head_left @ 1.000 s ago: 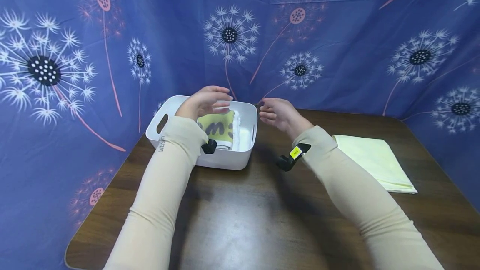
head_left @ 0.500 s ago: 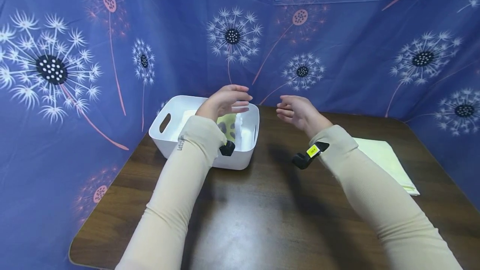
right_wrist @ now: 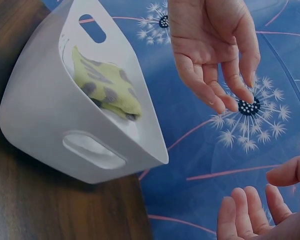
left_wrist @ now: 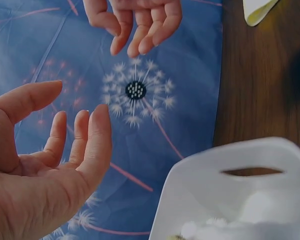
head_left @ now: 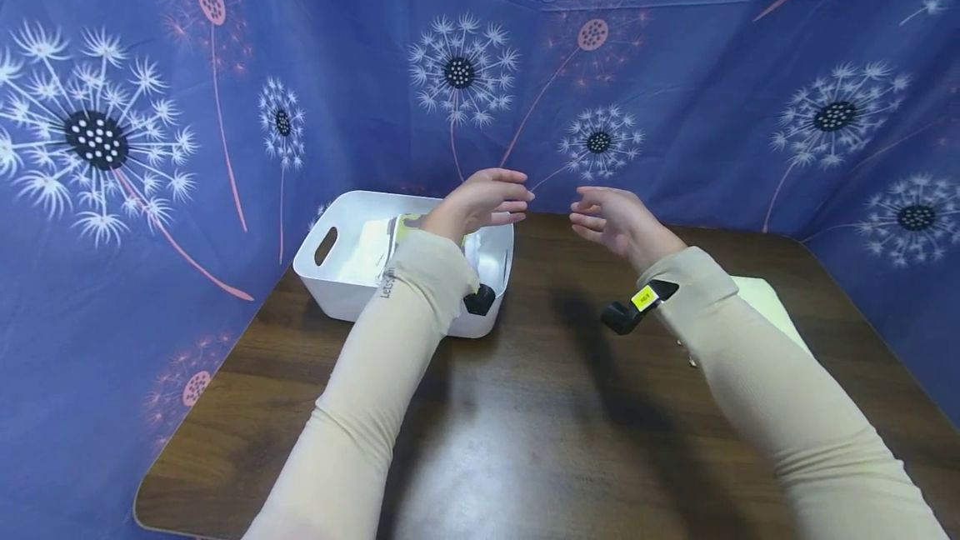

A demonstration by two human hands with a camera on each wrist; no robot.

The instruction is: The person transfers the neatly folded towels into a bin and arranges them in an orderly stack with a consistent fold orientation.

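My left hand (head_left: pixel 487 200) hovers over the right part of a white plastic bin (head_left: pixel 322 294), fingers loosely bent and nothing in them. Farther right, my right hand (head_left: pixel 618 223) hangs in the air above the table, its relaxed fingers pointing toward the left hand. A gap separates the two hands. Inside the bin lies a folded yellow-green towel with dark grey marks (right_wrist: pixel 107 87), and white fluffy cloth (left_wrist: pixel 230 230) shows beside it. In the head view my left forearm and hand cover much of the towel.
A folded pale yellow cloth (head_left: pixel 768 302) lies on the right side of the brown wooden table (head_left: pixel 540 423), partly behind my right sleeve. A blue curtain with dandelion prints (head_left: pixel 675 65) hangs along the table's back and sides.
Both hands have moved to the right, the left one across the bin and the right one away from it. The bin and its towel stay put.
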